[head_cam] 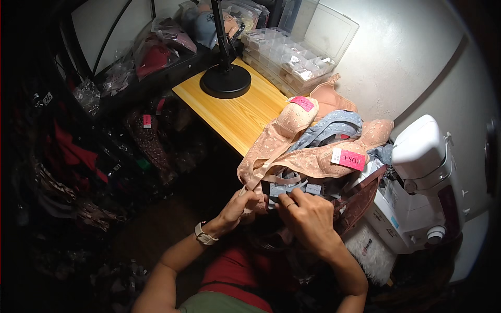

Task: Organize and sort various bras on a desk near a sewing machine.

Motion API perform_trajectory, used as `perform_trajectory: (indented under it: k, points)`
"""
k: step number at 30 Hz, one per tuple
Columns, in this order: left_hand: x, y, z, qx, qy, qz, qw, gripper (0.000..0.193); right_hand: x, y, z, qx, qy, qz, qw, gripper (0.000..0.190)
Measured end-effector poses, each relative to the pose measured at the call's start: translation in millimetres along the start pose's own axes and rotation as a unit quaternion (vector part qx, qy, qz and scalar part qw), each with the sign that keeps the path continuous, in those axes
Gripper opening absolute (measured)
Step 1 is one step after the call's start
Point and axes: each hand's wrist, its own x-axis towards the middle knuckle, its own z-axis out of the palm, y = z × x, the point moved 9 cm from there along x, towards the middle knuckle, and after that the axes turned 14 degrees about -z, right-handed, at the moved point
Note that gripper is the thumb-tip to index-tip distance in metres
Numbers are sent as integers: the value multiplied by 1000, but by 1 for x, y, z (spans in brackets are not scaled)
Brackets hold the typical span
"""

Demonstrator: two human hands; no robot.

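My left hand [238, 207], with a white watch on its wrist, pinches the back band and strap of a peach patterned bra [274, 137] at the table's near edge. My right hand [307, 215], wearing a ring, is beside it with bent fingers near the bra's lower end; what its fingertips hold is hidden. The peach bra has pink paper tags [348, 159] on its cups. Beneath and behind it lie a grey-blue bra [332, 123] and another peach bra [334, 98]. Small grey pieces [278, 189] show just above my right hand.
A white sewing machine [420, 144] stands at the right, with a fluffy white item [372, 250] below it. A black lamp base [225, 81] rests on the wooden table [203, 94]. Clear compartment boxes [289, 58] are stacked at the back. Bagged garments [156, 54] fill the left shelf.
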Motion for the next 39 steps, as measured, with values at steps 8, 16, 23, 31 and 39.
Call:
perform_trajectory:
  k: [8,16,23,31,39]
  points:
    - [17,-10,13,-72,-62,-37,995,37,-1,44,-22,82,95,65,990,24]
    - [11,0,24,17,47,-14,999,18,-33,35,-1,10,11,75,997,21]
    - [-2,10,18,111,136,71,982,12,-20,23,3,-74,18,23,997,22]
    - [-10,4,19,91,130,75,984,6,-21,18,9,-33,18,11,999,23]
    - [-4,6,19,126,131,102,978,9,-21,12,17,-41,-9,7,999,23]
